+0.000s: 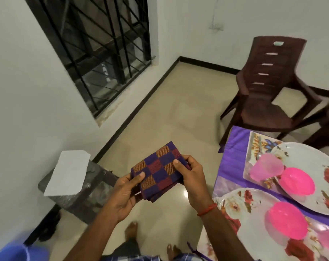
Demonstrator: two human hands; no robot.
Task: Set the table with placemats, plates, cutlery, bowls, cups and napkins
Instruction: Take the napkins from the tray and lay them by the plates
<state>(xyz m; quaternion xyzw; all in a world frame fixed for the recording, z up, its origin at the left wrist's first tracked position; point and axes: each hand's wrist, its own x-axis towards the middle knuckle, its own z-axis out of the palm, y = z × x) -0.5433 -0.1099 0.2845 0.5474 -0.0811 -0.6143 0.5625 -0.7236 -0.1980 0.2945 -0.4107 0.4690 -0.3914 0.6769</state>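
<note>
Clearly both hands, left hand point(125, 193) and right hand point(192, 178), pinch the folded napkin point(158, 172); the table point(233, 159) lies rightward, nearer the right

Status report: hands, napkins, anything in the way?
Grip: left hand, right hand on folded checked napkins, off the table. Already set: plates, pink bowls, cup. Nothing in between.

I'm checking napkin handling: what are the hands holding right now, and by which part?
Both hold a folded checkered napkin: the left hand pinches its near-left corner, the right hand its right edge, thumbs on top.
</note>
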